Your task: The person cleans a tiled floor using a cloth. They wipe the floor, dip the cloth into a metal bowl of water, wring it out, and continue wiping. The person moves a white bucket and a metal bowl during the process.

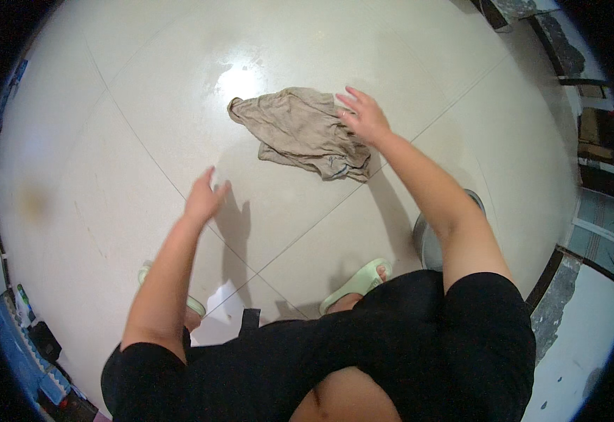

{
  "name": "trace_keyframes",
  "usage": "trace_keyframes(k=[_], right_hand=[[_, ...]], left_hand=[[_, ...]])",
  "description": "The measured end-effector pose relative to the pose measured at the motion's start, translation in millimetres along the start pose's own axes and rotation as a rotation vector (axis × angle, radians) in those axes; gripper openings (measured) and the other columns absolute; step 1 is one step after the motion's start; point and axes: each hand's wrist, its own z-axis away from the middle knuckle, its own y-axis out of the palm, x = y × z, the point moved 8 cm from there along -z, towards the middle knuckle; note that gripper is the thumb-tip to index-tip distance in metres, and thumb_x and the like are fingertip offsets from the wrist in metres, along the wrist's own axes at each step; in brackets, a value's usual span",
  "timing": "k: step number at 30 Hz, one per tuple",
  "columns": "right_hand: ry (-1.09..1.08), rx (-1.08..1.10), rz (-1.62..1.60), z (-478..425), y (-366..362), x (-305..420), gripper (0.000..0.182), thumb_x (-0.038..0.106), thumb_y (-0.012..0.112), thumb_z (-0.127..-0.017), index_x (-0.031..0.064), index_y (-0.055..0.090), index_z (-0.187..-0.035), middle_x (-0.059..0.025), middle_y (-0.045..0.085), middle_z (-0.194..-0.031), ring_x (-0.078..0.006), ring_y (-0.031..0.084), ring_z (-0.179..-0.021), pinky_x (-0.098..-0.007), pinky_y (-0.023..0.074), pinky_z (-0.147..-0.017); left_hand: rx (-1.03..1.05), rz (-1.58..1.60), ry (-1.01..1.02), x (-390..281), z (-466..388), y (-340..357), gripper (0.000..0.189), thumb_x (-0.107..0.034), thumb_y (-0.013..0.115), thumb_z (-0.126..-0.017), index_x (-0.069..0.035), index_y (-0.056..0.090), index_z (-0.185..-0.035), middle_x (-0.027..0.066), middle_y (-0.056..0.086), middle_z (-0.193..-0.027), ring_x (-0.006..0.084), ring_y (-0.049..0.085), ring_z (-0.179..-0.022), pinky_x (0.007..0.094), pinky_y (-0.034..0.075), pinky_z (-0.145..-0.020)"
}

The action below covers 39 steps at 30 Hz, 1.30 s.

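A crumpled grey-brown cloth (301, 126) lies folded over itself on the pale tiled floor (127, 174). My right hand (362, 116) is at the cloth's right edge with its fingers spread; whether the fingertips touch it I cannot tell. Below and to the left of the cloth, my left hand (205, 198) hangs over the floor, apart from the cloth, thumb and fingers parted and nothing in it. A small wet patch shows beside the bright reflection above the cloth.
A grey metal basin (429, 245) stands on the floor, partly behind my right forearm. My feet wear light green slippers (357, 285). A white object (225, 306) lies between them. Shelving (597, 221) lines the right side; blue items (27, 337) sit at lower left.
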Motion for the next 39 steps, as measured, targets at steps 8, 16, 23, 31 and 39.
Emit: trace_keyframes(k=[8,16,23,31,39], right_hand=[[-0.372,0.348,0.164,43.1,135.8,145.5,0.075,0.056,0.062,-0.070,0.0276,0.037,-0.135,-0.0131,0.017,-0.148,-0.0428,0.012,-0.134,-0.0640,0.0105,-0.103],[-0.661,0.392,0.302,10.7,160.4,155.3,0.045,0.028,0.054,-0.083,0.0242,0.048,-0.127,-0.0042,0.035,-0.140,-0.0265,0.025,-0.133,-0.0546,0.0164,-0.107],[0.277,-0.374,0.263,-62.1,-0.6,-201.9,0.039,0.022,0.051,-0.083,0.0108,0.053,-0.120,-0.0118,0.050,-0.126,-0.0297,0.044,-0.117,-0.0417,0.0338,-0.099],[1.190,-0.411,0.602,139.3,-80.8,-388.4,0.061,0.043,0.046,-0.086,0.0131,0.034,-0.138,-0.0188,0.033,-0.140,-0.0333,0.036,-0.126,-0.0456,0.0293,-0.102],[0.119,-0.163,0.435,-183.5,113.6,-55.8,0.057,0.041,0.045,-0.086,0.0128,0.039,-0.135,-0.0115,0.036,-0.140,-0.0304,0.031,-0.130,-0.0466,0.0217,-0.107]], left_hand=[[0.229,-0.407,-0.288,-19.3,62.7,82.1,0.118,-0.031,0.087,-0.050,-0.019,0.014,-0.142,0.0267,-0.012,-0.145,0.0530,0.004,-0.131,0.0660,0.033,-0.092],[0.259,-0.485,-0.312,-16.3,52.2,90.5,0.135,-0.032,0.090,-0.041,-0.018,0.004,-0.143,0.0326,-0.013,-0.142,0.0580,0.001,-0.128,0.0631,0.035,-0.092],[0.229,-0.455,-0.332,-11.5,53.3,88.2,0.133,-0.030,0.089,-0.044,-0.021,0.001,-0.144,0.0301,-0.014,-0.143,0.0546,0.003,-0.130,0.0610,0.035,-0.093],[0.314,-0.455,-0.327,-8.8,48.9,88.9,0.126,-0.032,0.087,-0.048,-0.024,0.006,-0.144,0.0309,-0.010,-0.144,0.0562,0.005,-0.129,0.0640,0.033,-0.093],[0.332,-0.335,-0.301,9.7,61.0,91.8,0.117,-0.029,0.084,-0.056,-0.031,0.006,-0.143,0.0246,-0.011,-0.146,0.0543,0.004,-0.130,0.0666,0.026,-0.096]])
